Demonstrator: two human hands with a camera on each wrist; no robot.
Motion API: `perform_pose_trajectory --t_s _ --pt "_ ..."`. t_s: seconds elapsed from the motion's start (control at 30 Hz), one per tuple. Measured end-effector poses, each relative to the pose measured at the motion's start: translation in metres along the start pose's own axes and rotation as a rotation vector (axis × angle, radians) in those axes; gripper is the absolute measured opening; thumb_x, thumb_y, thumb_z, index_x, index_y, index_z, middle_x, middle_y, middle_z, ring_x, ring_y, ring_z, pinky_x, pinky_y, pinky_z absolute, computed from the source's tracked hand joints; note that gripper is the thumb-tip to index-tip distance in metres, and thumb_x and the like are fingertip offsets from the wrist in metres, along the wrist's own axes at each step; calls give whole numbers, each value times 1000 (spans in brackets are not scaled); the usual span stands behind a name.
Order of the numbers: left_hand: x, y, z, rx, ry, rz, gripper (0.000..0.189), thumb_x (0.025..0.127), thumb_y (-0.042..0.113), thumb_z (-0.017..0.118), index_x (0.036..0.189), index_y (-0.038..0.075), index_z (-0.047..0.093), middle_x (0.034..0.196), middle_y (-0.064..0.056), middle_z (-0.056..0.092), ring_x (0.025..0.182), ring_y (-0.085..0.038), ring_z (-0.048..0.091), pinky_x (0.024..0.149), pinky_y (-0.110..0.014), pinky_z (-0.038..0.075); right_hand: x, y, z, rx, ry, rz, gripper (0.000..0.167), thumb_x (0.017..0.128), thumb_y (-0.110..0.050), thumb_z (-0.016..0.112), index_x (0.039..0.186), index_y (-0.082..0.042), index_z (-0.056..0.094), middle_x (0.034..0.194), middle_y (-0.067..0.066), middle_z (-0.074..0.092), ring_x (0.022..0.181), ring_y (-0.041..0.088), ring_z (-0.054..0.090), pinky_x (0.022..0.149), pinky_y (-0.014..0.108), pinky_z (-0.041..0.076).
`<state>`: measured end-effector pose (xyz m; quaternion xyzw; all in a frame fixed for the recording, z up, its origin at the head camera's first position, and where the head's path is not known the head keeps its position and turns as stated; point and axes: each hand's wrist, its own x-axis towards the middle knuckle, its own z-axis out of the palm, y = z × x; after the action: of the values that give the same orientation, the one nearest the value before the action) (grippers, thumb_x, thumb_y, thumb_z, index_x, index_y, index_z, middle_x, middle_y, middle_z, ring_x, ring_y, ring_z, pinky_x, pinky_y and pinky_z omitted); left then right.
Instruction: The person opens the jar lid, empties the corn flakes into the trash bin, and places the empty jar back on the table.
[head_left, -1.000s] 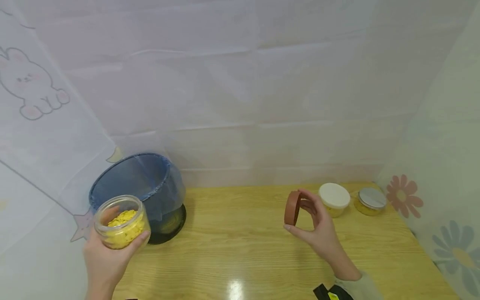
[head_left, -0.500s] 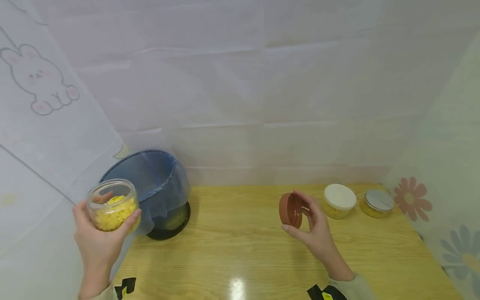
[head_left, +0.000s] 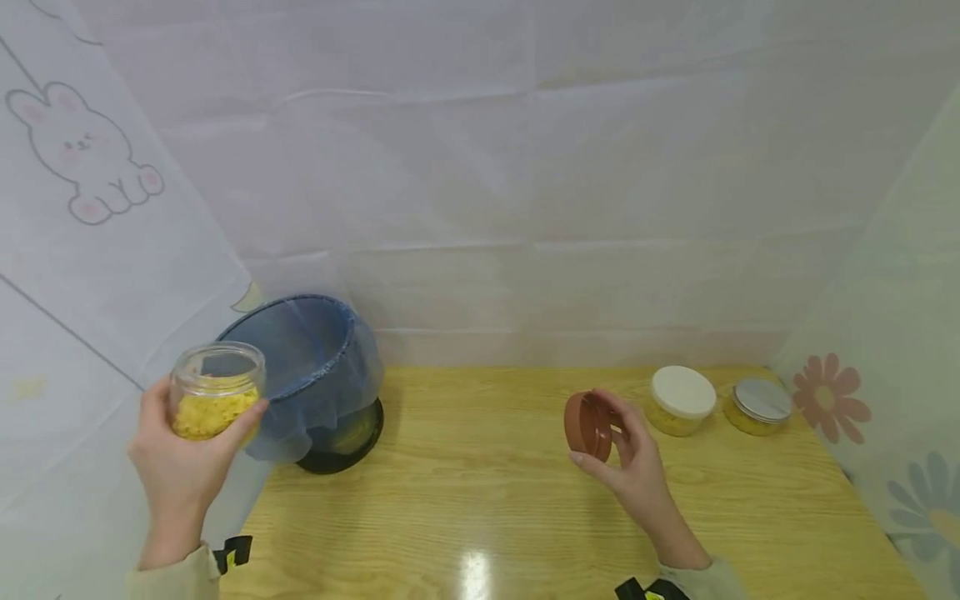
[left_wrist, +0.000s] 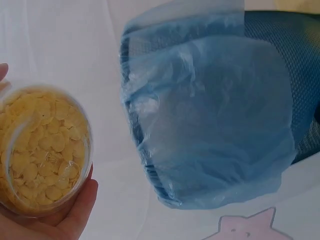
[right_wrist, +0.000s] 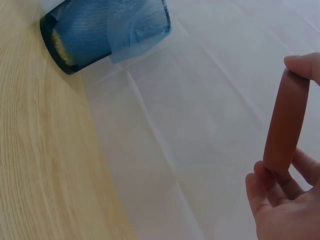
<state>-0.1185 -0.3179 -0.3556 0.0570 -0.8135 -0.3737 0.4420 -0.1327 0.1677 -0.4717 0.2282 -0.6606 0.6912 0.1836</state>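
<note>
A clear jar (head_left: 214, 412), without a lid and partly filled with yellow flakes, is gripped by my left hand (head_left: 176, 475). In the head view it is raised at the left and overlaps the rim of the mesh bin (head_left: 341, 446). The left wrist view shows the flakes (left_wrist: 47, 150) through the jar, with the blue bag (left_wrist: 215, 110) apart from it. My right hand (head_left: 637, 479) pinches a reddish-brown jar lid (head_left: 579, 427) by its edge, on its side above the table. The right wrist view shows the lid (right_wrist: 287, 122) edge-on between thumb and fingers.
At the back right of the wooden table (head_left: 480, 492) stand a white-lidded tub (head_left: 682, 400) and a silver-lidded jar (head_left: 759, 407), both with yellow contents. A pale sheet (head_left: 450, 192) hangs behind. A patterned sheet (head_left: 840, 467) lines the right side.
My left hand has moved left and up with the jar, which now stands more upright. The right hand has turned the lid, so more of its inside shows. The head view has shifted slightly.
</note>
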Motion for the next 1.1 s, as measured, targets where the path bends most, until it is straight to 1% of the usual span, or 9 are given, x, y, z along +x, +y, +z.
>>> perform_pose_trajectory --t_s 0.07,0.13,0.3,0.4,0.53,0.6,0.77,0.87,1.1 --pt "5 -1 -1 26 -11 15 85 56 9 100 132 7 64 107 24 62 85 0 58 70 -13 42 -1 0 0 1 3 5 83 74 27 73 148 10 40 138 27 41 118 24 49 100 21 44" --pt "9 -2 -3 54 -29 34 87 55 11 100 133 7 63 108 20 62 85 1 56 69 -13 40 -2 0 -1 2 5 8 83 74 27 73 148 10 39 137 28 41 118 24 49 101 21 44" --pt "20 -7 -6 118 -77 95 91 53 15 101 133 2 61 115 -6 68 91 5 50 74 -13 35 -4 0 -2 -5 -1 29 83 76 25 73 150 8 39 138 26 40 118 23 49 101 21 43" --pt "26 -9 -8 160 -106 128 91 54 19 100 133 0 60 118 -17 68 95 -6 54 76 -13 32 -4 0 -1 -11 -8 32 83 76 25 73 150 8 39 138 26 39 118 23 49 101 21 44" --pt "32 -10 -11 208 -153 130 92 57 24 99 136 0 59 120 -21 67 97 -32 60 74 -20 32 -4 -1 -1 -1 -2 23 82 76 26 72 150 10 38 138 27 40 118 24 49 101 21 44" --pt "34 -11 -11 226 -171 127 93 58 26 99 138 1 57 121 -22 66 101 -39 60 76 -26 35 -4 -2 -1 4 5 24 82 76 26 72 149 10 39 138 27 40 118 25 49 101 21 44" --pt "39 -12 -13 260 -205 160 95 59 26 97 140 -1 56 124 -24 64 107 -44 59 82 -50 43 -5 -3 -3 16 27 49 81 76 26 71 149 9 40 138 26 41 117 25 49 101 21 44" --pt "41 -14 -12 280 -217 199 94 58 26 97 138 -3 56 123 -25 64 105 -46 59 80 -61 44 -5 -3 -4 16 31 62 81 77 26 71 150 9 40 138 25 41 117 24 49 100 20 44" --pt "43 -25 -11 325 -207 316 93 54 27 96 133 -4 58 117 -28 64 93 -49 60 69 -64 46 -6 -1 -5 0 35 85 81 77 24 72 150 8 40 138 24 42 116 23 49 99 20 45"
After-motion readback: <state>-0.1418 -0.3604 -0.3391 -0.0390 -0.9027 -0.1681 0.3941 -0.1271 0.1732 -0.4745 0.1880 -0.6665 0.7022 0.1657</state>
